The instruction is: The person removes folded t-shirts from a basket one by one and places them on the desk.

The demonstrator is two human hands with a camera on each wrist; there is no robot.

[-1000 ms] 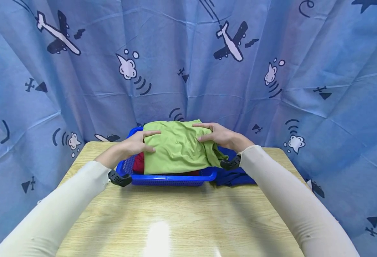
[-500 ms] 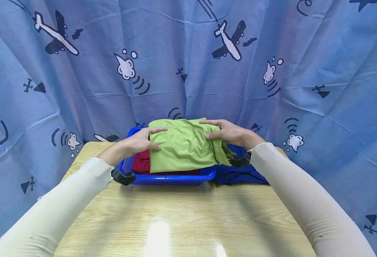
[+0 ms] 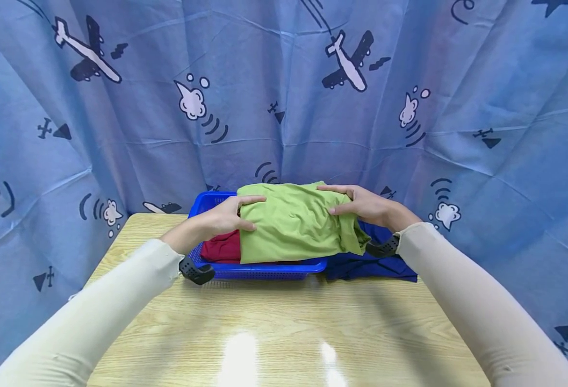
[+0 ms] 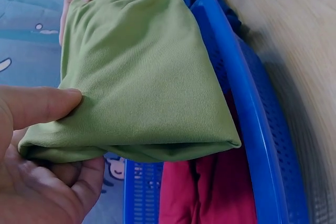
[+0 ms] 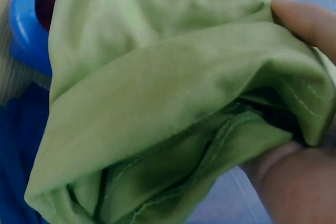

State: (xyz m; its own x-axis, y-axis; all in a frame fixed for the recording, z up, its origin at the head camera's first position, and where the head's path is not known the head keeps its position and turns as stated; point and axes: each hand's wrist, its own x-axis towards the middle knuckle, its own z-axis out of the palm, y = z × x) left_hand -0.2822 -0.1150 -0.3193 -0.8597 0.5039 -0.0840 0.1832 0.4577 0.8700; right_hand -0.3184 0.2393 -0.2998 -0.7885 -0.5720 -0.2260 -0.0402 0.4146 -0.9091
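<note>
A folded light green garment (image 3: 293,223) hangs level between my two hands, over a blue plastic basket (image 3: 264,271). At its left end my left hand (image 3: 221,220) pinches the folded edge, thumb on top and fingers beneath in the left wrist view. My right hand (image 3: 368,207) grips the other end, where stitched hems and loose layers (image 5: 173,182) droop open. Beneath the green cloth, a dark red garment (image 4: 210,192) lies inside the basket. Most of the basket's inside is hidden by the green cloth.
Dark blue cloth (image 3: 371,267) lies on the wooden table (image 3: 284,322) against the basket's right side, partly under my right arm. A blue curtain (image 3: 245,107) printed with airplanes hangs right behind the table.
Both hands have carried the green garment to the right across the basket. More of the dark red garment and the basket's left side now shows.
</note>
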